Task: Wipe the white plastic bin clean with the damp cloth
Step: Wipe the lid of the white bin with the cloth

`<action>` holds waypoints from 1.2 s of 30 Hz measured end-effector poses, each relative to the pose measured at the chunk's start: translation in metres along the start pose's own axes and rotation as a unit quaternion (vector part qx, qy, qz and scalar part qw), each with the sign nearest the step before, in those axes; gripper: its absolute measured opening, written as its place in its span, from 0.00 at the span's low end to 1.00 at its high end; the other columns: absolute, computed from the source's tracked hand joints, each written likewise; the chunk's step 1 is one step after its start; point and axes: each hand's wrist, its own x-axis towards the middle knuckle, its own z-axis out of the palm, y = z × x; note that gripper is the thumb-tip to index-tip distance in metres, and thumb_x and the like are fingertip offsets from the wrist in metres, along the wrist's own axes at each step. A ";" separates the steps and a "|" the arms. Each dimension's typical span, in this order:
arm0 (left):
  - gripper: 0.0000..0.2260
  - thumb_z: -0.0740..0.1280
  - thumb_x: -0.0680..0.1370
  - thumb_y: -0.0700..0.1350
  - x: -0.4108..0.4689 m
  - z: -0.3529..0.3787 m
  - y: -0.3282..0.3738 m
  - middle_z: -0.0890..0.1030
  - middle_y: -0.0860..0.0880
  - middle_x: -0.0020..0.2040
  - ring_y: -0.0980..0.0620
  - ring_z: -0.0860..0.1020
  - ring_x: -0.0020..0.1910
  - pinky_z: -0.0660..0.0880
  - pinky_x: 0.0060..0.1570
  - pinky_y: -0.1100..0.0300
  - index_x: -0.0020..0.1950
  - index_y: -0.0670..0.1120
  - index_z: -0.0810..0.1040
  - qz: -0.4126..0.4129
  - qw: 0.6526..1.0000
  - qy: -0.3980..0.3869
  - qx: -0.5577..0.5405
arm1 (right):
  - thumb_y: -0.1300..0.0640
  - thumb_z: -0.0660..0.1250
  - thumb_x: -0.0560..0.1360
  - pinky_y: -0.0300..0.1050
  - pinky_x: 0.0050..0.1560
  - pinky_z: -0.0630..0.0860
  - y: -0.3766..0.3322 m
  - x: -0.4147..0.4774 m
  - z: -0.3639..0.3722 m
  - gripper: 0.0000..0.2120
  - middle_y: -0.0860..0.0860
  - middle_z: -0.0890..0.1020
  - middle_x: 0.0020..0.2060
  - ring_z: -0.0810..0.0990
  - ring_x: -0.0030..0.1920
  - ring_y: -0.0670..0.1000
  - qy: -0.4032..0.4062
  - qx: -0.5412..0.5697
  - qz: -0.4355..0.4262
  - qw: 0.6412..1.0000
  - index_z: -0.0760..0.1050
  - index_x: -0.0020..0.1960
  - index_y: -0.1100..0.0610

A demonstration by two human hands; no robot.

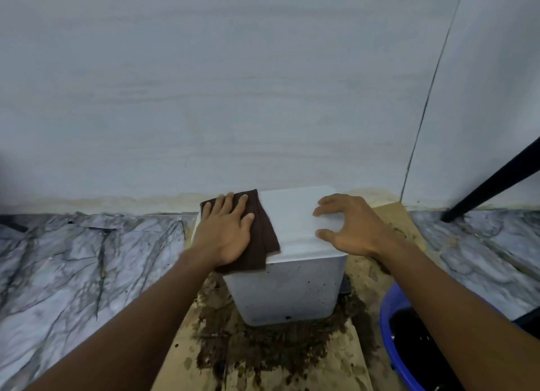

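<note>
A white plastic bin [292, 285] stands upside down on a dirty sheet of cardboard, its flat bottom facing up. Dark specks dot its front wall. A folded dark brown cloth [263, 229] lies on the left part of the bin's top. My left hand [225, 229] presses flat on that cloth, fingers spread and pointing toward the wall. My right hand [347, 227] rests on the right edge of the bin's top, fingers curled and apart, steadying it and holding nothing else.
Brown mud is smeared over the cardboard [263, 352] around the bin's base. A blue basin [409, 341] with dark water sits at the lower right. A black slanted pole [491, 183] leans at the far right. A pale wall [233, 98] stands close behind; marble-patterned floor [73, 273] lies on both sides.
</note>
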 end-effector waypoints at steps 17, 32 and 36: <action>0.29 0.46 0.83 0.64 -0.043 0.000 -0.061 0.50 0.52 0.84 0.53 0.46 0.83 0.41 0.81 0.55 0.83 0.55 0.50 0.198 0.980 0.034 0.007 | 0.45 0.71 0.74 0.50 0.77 0.55 -0.028 0.004 0.017 0.23 0.40 0.66 0.73 0.56 0.77 0.44 -0.057 -0.053 -0.063 0.995 0.73 0.69 0.41; 0.27 0.43 0.85 0.59 -0.029 0.022 0.025 0.54 0.46 0.83 0.46 0.50 0.82 0.44 0.81 0.47 0.83 0.50 0.50 0.222 0.970 0.068 0.064 | 0.49 0.77 0.70 0.52 0.75 0.63 -0.017 0.006 0.012 0.22 0.41 0.73 0.70 0.68 0.72 0.46 -0.028 0.004 -0.037 0.999 0.79 0.62 0.42; 0.27 0.46 0.86 0.60 -0.030 0.004 -0.018 0.51 0.50 0.84 0.51 0.47 0.83 0.41 0.81 0.52 0.83 0.54 0.49 0.247 0.968 0.034 0.021 | 0.49 0.78 0.68 0.50 0.74 0.63 -0.017 0.003 0.011 0.21 0.40 0.74 0.69 0.68 0.71 0.43 -0.027 0.020 -0.040 0.999 0.80 0.61 0.43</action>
